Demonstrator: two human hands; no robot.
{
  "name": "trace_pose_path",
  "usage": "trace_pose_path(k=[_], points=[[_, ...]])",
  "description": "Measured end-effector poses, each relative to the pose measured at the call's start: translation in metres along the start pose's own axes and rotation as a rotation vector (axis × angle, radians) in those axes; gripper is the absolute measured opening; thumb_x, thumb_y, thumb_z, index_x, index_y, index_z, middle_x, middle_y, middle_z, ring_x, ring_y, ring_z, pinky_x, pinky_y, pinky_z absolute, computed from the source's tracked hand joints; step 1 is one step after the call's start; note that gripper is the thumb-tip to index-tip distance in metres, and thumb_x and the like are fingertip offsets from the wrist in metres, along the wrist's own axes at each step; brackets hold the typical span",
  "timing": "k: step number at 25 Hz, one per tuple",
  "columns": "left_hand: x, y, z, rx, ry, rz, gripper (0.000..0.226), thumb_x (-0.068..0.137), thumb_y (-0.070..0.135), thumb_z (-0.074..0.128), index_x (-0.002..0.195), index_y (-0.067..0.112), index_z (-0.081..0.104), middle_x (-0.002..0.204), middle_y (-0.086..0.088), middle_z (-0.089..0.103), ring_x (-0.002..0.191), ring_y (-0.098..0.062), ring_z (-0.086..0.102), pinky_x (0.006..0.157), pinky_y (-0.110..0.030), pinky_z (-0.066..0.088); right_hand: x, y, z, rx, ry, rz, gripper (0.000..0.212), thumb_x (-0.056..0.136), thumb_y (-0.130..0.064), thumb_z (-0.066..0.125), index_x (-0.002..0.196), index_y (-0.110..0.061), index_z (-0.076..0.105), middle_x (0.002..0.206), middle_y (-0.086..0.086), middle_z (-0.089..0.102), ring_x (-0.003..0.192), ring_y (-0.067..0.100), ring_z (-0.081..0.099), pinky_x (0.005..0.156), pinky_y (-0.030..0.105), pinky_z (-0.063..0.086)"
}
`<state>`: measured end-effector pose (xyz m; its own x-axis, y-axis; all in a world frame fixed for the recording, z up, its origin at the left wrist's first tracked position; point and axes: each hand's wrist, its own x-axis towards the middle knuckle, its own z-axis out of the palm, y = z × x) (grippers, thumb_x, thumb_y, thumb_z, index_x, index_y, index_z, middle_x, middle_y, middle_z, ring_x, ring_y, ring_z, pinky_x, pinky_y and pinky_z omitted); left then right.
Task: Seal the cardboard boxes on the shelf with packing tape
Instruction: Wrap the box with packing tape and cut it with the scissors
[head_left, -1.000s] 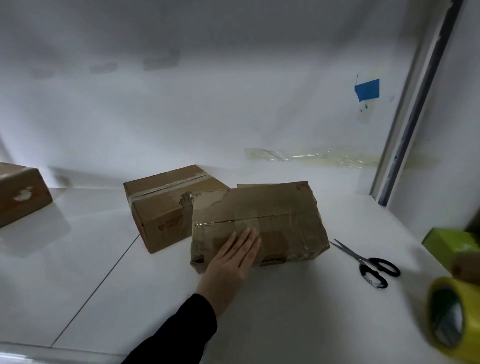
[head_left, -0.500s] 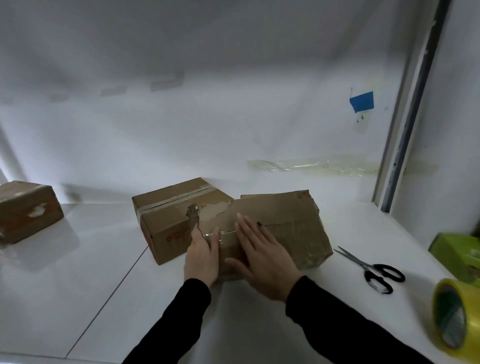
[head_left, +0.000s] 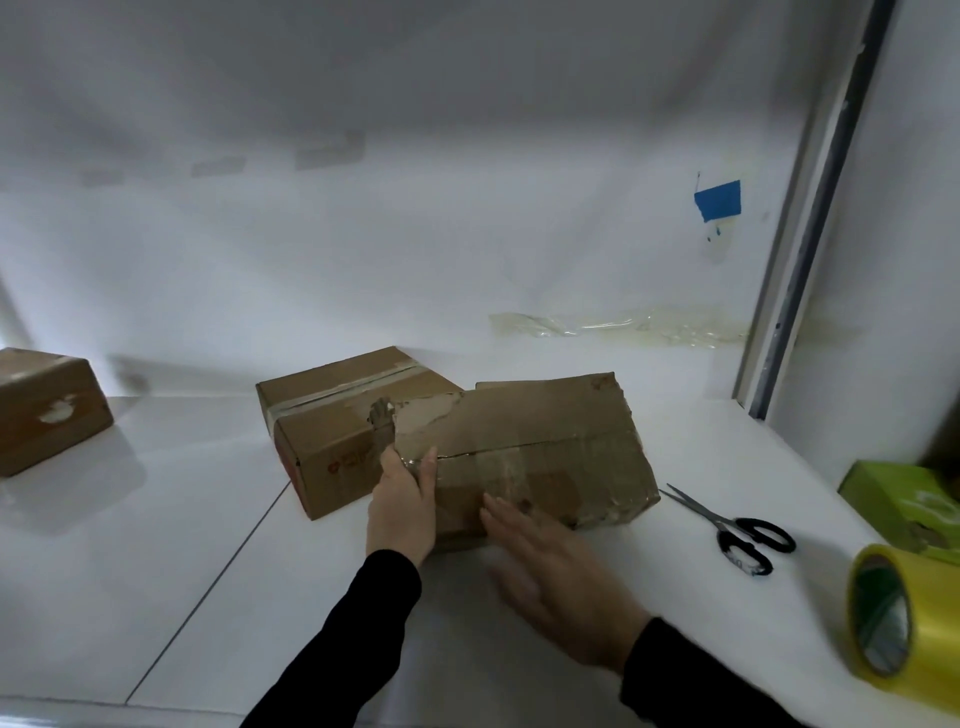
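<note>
While left hand (head_left: 402, 506) clasps left end of worn box (head_left: 545, 441), right hand (head_left: 561, 577), fingers straight, touches its near face.

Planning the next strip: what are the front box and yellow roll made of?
The box looks like worn matte brown cardboard, top layer torn, with glossy clear tape over the seam. The roll looks like glossy translucent yellow plastic tape.

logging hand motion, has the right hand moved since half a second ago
Yes. The right hand has drawn back toward the person: against the black-handled scissors, it now reaches only the near face of the worn brown cardboard box.
</note>
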<state>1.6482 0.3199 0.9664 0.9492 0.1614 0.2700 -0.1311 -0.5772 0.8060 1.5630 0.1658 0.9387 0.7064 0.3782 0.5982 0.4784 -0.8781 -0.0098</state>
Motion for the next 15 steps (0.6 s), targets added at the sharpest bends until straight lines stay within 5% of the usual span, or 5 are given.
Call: trace_pose_path(k=[3,6,9,13,15], points=[[-0.001,0.001,-0.003,-0.072,-0.06,-0.006,0.042,0.097,0.04,0.037,0.121,0.005,0.039,0.107,-0.014,0.06,0.098,-0.032,0.058,0.082,-0.035,0.046,0.024,0.055,-0.022,0.119,0.264,0.449,0.044,0.095,-0.033,0.043,0.129,-0.007,0.053,0.14,0.012,0.05,0.126,0.026,0.049,0.107,0.031,0.03],[0.0,-0.004,-0.008,-0.26,-0.134,-0.078,0.048,0.096,0.041,0.043,0.13,0.008,0.04,0.115,-0.006,0.059,0.102,-0.02,0.055,0.09,-0.029,0.043,0.026,0.096,-0.041,0.665,0.019,1.036,0.072,0.089,-0.054,0.048,0.144,-0.01,0.033,0.15,0.01,0.036,0.134,0.025,0.039,0.111,0.036,0.031],[0.006,-0.011,-0.016,-0.451,-0.215,-0.237,0.051,0.093,0.043,0.048,0.13,0.008,0.047,0.123,-0.008,0.059,0.108,-0.022,0.056,0.097,-0.036,0.045,0.014,0.098,-0.043,1.17,-0.066,1.05,0.051,0.089,-0.048,0.05,0.13,-0.016,0.053,0.126,0.001,0.061,0.105,0.011,0.061,0.083,0.019,0.048],[0.011,0.011,-0.067,-0.497,-0.182,-0.235,0.044,0.095,0.043,0.045,0.118,0.008,0.057,0.093,-0.004,0.065,0.07,-0.014,0.06,0.05,-0.018,0.048,0.024,0.079,-0.075,1.089,-0.082,0.96,0.037,0.093,-0.049,0.042,0.111,-0.025,0.064,0.105,-0.004,0.069,0.094,0.01,0.065,0.074,0.025,0.049],[0.013,0.027,-0.112,-0.484,-0.225,-0.162,0.039,0.096,0.046,0.037,0.098,0.019,0.065,0.068,0.006,0.069,0.058,-0.011,0.06,0.048,-0.016,0.045,0.041,0.076,-0.104,1.031,-0.074,0.931,0.043,0.093,-0.055,0.033,0.094,-0.028,0.067,0.092,-0.005,0.071,0.086,0.014,0.065,0.072,0.029,0.05]])
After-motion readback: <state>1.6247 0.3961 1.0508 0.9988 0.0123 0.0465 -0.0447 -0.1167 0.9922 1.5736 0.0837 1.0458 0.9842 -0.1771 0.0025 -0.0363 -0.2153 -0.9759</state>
